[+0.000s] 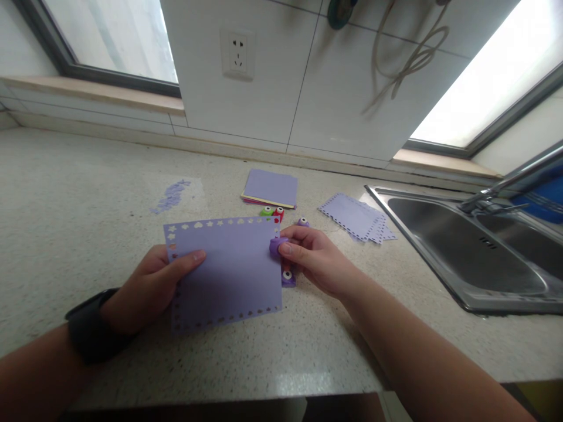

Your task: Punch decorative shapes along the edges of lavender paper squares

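My left hand (pixel 165 278) grips a sheet of purple paper (pixel 229 269) by its left side, thumb on the front face. Small shapes are punched along the sheet's top, left and bottom edges, with a couple near the top of the right edge. At that right edge, my right hand (pixel 314 258) pinches a purple craft punch (pixel 277 246), which sits over the paper's border. Behind the sheet, partly hidden, are a green punch (pixel 266 211), a red punch (pixel 278 212) and more purple punches (pixel 287 276), one of them beyond my right fingers.
A stack of coloured paper (pixel 270 186) lies near the wall. Punched purple sheets (pixel 352 215) are fanned out beside the steel sink (pixel 461 246) on the right. Purple paper bits (pixel 171 196) form a small pile at left. An outlet (pixel 238 54) is on the wall.
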A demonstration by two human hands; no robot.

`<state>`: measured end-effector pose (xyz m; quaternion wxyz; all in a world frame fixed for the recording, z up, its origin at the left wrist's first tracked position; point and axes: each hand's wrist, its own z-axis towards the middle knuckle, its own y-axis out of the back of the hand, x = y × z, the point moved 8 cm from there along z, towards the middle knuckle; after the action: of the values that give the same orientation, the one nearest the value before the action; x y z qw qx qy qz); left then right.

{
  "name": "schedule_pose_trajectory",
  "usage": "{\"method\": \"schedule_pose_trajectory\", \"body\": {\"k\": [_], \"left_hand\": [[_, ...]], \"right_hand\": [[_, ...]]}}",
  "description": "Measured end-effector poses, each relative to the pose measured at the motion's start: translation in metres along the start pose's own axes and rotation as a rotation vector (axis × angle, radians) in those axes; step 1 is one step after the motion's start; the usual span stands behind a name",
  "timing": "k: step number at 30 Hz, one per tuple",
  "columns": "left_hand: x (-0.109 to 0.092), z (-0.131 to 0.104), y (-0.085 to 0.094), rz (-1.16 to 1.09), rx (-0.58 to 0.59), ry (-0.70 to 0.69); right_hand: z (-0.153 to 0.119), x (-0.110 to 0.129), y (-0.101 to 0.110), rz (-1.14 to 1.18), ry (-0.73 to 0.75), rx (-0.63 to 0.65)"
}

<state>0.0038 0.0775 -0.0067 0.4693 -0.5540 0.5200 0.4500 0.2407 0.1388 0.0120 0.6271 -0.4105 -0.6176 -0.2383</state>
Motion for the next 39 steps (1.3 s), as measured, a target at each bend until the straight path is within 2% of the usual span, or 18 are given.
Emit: {"method": "schedule_pose_trajectory", "body": {"k": [13, 29, 39], "left_hand": [[-0.0011, -0.0013, -0.0009, 0.008, -0.002, -0.003], [0.0012, -0.0002, 0.0011, -0.037, -0.019, 0.008], [0.0046, -0.0008, 0.0025, -0.069, -0.013, 0.031]], "right_hand": [[0.0005, -0.0049, 0.0011, 0.008, 0.013, 0.018], [-0.0003, 0.0026, 0.0037, 0.028, 0.01, -0.043], [-0.001, 0.0037, 0.0045, 0.038, 0.019, -0.037]]}}
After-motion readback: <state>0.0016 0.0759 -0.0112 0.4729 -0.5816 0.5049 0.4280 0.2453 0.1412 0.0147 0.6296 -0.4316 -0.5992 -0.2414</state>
